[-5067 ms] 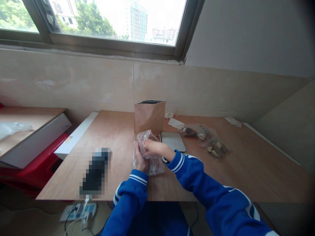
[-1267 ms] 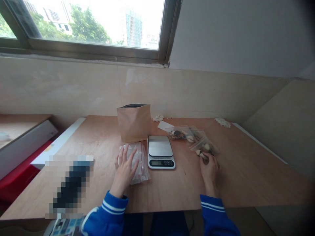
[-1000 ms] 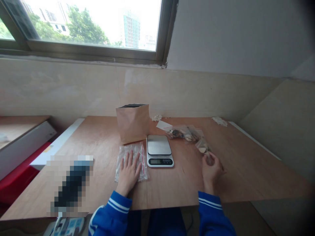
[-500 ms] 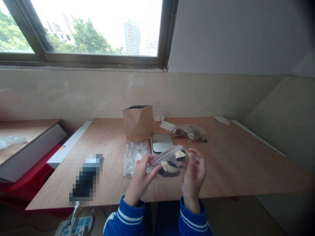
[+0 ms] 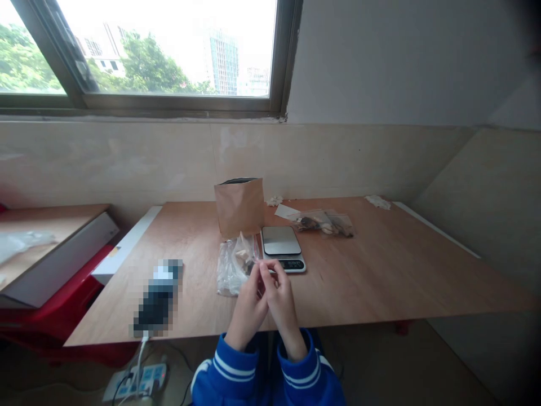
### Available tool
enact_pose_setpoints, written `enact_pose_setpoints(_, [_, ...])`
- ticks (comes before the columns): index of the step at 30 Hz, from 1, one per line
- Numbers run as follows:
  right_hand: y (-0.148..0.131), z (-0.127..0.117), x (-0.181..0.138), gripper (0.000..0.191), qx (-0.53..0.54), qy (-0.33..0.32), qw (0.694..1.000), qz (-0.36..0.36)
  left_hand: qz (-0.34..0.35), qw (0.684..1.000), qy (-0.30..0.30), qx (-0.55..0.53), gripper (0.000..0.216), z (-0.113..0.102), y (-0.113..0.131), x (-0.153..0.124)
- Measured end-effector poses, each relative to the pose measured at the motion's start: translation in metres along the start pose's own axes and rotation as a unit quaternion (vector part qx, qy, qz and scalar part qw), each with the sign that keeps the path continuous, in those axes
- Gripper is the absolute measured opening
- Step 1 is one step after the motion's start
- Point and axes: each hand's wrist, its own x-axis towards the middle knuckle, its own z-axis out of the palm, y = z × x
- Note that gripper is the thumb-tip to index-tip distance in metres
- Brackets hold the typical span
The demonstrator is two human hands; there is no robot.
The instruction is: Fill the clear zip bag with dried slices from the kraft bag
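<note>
The left hand and the right hand are close together, with their fingertips meeting near the middle of the bench. The grip of each hand is pinching the edge of a small see-through bag with pale and dark bits inside. That bag is just left of the scale, in front of some flat clear bags; I cannot tell if it touches them. A brown paper bag stands up on the far side, with its top open. To the right of the scale and farther back, more filled bags lie in a heap near a white card. On the left is a dark thing, too blurry to name, with a white cord hanging down.
</note>
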Motion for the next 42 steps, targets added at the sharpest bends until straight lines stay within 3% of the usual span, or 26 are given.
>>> enact_pose_setpoints(5, [-0.002, -0.004, 0.003, 0.032, 0.052, -0.033, 0.998, 0.013, -0.022, 0.999, -0.017, -0.041, 0.044, -0.008, 0.008, -0.008])
enact_pose_setpoints(10, [-0.006, -0.011, 0.004, 0.032, 0.042, -0.07, 0.996, 0.019, -0.108, 0.977, 0.132, -0.127, 0.045, -0.001, 0.01, -0.003])
enact_pose_setpoints(13, [-0.009, -0.014, 0.003, 0.031, 0.009, -0.106, 0.994, -0.016, -0.127, 0.966, 0.172, -0.143, 0.044, 0.001, 0.008, 0.002])
enact_pose_setpoints(22, [-0.006, -0.013, 0.004, 0.029, 0.015, -0.104, 0.994, 0.005, -0.102, 0.977, 0.182, -0.05, 0.044, -0.009, 0.005, -0.001])
enact_pose_setpoints(34, [-0.018, -0.024, 0.006, 0.025, -0.058, -0.078, 0.995, -0.02, -0.066, 0.992, 0.103, -0.018, 0.045, -0.007, 0.009, 0.007])
enact_pose_setpoints(42, [-0.014, -0.016, 0.003, 0.025, -0.038, -0.075, 0.996, -0.022, -0.061, 0.992, 0.106, 0.022, 0.035, -0.011, 0.014, -0.001])
